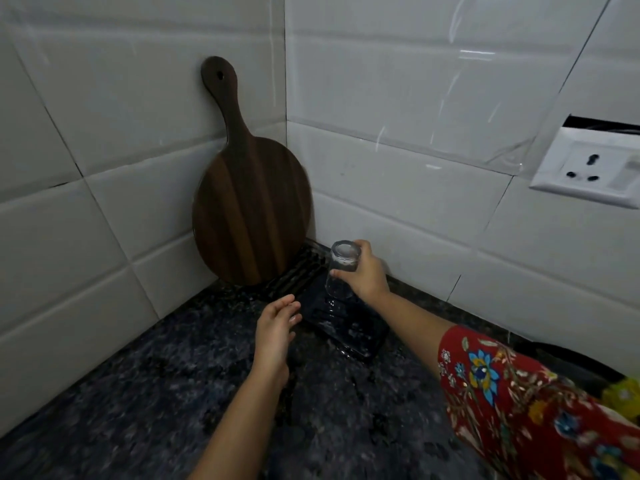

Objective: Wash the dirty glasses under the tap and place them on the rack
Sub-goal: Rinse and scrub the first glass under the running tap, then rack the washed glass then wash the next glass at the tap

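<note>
Head view: corner of a dark speckled countertop (166, 393) against white tiled walls; tap and sink are out of frame
Drying place: low dark rack (349, 336) lying diagonally in the corner, glossy and wet-looking, ribbed at its far end
Task item: one clear glass (341, 271), turned mouth down and slightly tilted, over the middle of the rack; whether its rim already touches the surface cannot be told
Holding hand: right hand (369, 273) wrapped around the glass, fingers curled on its wall just under the upturned base; arm in a red patterned sleeve (512, 393)
Free hand: left hand (277, 327) holds nothing, fingers loosely extended, hovering just beside the rack's near left edge
Other items: round wooden cutting board (249, 209) leaning upright in the corner, lower edge at the rack's ribbed end; wall socket (588, 166) at right
Done, as judged: washing of this glass appears finished, since it is carried inverted to the rack
Left, as judged: setting it down and letting go; no second glass shows on the rack, and any dirty ones lie outside the frame, so the number remaining cannot be told
</note>
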Motion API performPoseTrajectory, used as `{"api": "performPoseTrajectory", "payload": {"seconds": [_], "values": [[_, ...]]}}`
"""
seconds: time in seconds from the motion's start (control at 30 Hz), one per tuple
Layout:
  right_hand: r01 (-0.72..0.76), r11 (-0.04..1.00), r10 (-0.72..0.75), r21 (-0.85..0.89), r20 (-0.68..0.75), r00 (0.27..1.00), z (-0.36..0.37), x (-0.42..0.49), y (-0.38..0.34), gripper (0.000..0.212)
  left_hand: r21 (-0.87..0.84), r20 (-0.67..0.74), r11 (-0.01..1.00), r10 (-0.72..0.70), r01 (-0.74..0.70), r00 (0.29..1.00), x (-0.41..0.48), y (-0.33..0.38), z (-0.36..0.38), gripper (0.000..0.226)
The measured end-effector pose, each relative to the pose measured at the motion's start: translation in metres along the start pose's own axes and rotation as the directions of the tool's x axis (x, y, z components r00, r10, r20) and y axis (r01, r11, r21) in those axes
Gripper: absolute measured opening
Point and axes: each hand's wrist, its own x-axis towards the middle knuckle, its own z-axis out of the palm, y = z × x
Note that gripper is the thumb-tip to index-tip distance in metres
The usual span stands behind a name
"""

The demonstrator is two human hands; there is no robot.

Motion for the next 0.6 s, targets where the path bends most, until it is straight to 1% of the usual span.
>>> {"api": "performPoseTrajectory", "payload": {"seconds": [0.1,0.23,0.33,0.4,0.47,0.5,0.53,0.6], "values": [[0.010,1.000,-0.010,-0.026,-0.002,1.000,0.001,-0.001,0.000,0.075,0.007,0.005,1.000,0.011,-0.011,1.000,0.001,-0.002,-0.001,0.022],[-0.012,1.000,0.012,-0.002,0.009,1.000,0.001,-0.002,-0.001,0.075,0.001,0.005,1.000,0.023,-0.023,1.000,0.001,-0.002,-0.002,0.021],[-0.051,0.999,0.051,0.009,0.042,0.998,0.000,-0.002,-0.003,0.080,-0.013,0.005,0.999,0.042,-0.042,0.999,-0.004,0.000,-0.001,0.021],[-0.089,0.996,0.089,-0.002,0.077,0.993,-0.003,-0.004,-0.005,0.089,-0.024,0.009,0.998,0.057,-0.057,0.998,-0.009,0.003,0.001,0.023],[-0.154,0.986,0.148,0.065,0.086,0.985,-0.012,-0.008,-0.009,0.093,-0.035,0.009,0.997,0.072,-0.071,0.997,-0.014,0.006,0.003,0.024],[-0.185,0.975,0.176,0.119,0.082,0.981,-0.019,-0.012,-0.013,0.088,-0.040,0.010,0.996,0.082,-0.082,0.997,-0.019,0.009,0.004,0.025],[-0.213,0.961,0.202,0.176,0.074,0.976,-0.028,-0.018,-0.018,0.077,-0.045,0.014,0.995,0.094,-0.094,0.995,-0.025,0.011,0.005,0.025],[-0.265,0.916,0.258,0.302,0.064,0.964,-0.051,-0.037,-0.032,0.041,-0.049,0.037,0.992,0.116,-0.115,0.993,-0.041,0.014,0.011,0.024]]}}
